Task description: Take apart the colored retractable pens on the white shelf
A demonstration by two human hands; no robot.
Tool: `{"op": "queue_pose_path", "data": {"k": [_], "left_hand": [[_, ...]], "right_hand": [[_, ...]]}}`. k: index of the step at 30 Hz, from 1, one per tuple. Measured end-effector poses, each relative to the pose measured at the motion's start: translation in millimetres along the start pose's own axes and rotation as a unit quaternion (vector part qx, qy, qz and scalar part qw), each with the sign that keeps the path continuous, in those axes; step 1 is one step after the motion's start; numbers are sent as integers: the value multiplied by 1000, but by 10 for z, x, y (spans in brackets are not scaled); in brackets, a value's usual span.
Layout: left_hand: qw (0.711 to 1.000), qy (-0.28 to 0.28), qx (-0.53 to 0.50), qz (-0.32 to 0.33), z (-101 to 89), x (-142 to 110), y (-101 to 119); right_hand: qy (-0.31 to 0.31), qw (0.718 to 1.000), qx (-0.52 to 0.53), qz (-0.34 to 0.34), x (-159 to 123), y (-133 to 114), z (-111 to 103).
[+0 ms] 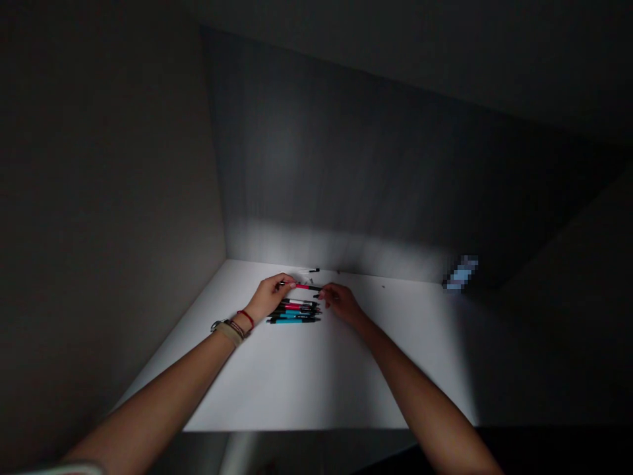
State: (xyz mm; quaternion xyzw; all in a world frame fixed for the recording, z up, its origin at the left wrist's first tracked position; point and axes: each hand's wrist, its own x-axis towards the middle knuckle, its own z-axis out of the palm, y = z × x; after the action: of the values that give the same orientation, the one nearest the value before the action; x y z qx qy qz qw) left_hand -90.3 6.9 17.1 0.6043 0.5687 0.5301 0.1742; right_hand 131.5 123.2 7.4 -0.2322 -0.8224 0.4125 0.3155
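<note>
A red and black pen [307, 287] is stretched level between my two hands, just above the white table. My left hand [271, 293] is closed around its left end. At the pen's black right end, the fingers of my right hand [341, 302] are pinched together. Below the hands lies a row of pens [294, 320] side by side, with blue, red, white and black barrels. Behind the held pen, a small black and white piece [314, 270] rests near the back of the table.
The white table [277, 389] meets a grey panel [321, 165] at its back edge. A wall [123, 198] stands on the left. A blurred, phone-like object [461, 273] leans at the back right. Tiny dark bits [382, 287] lie near the panel.
</note>
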Motion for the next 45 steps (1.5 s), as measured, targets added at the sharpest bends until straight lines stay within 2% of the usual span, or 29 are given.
{"op": "queue_pose_path", "data": {"k": [5,11,16,19,23,29,31,33,35,38,41,45], "left_hand": [[1000,-26,-11,6,-23,-26,29],[998,-42,-43,-1,-31,-43,74],[996,-57,-70,-10,-29,-39,69],[997,-66,-36,4,-26,-40,76],[998,-48,33,33,-28,-46,135],[989,-71,98,80,17,-93,296],[995,-59,53,63,72,-94,323],[998,-23,-58,32,135,-74,336],[979,-11,-202,-7,185,-46,344],[935,-47,-346,-65,227,-22,357],[922,-57,-371,-99,242,-39,361],[933,-51,-330,-137,223,-59,352]], "right_hand": [[-6,999,36,-11,2,-33,-42],[0,995,99,28,35,62,-55],[7,991,128,38,48,9,-72],[6,988,147,46,43,-37,-76],[6,989,143,47,34,-68,-55],[45,981,182,44,33,-208,25],[37,979,195,37,26,-240,74],[19,983,181,31,12,-234,129],[-5,988,150,31,-6,-208,177],[-52,988,138,37,-30,-198,218],[-78,980,178,48,-40,-265,221],[-54,968,228,86,-35,-354,193]]}}
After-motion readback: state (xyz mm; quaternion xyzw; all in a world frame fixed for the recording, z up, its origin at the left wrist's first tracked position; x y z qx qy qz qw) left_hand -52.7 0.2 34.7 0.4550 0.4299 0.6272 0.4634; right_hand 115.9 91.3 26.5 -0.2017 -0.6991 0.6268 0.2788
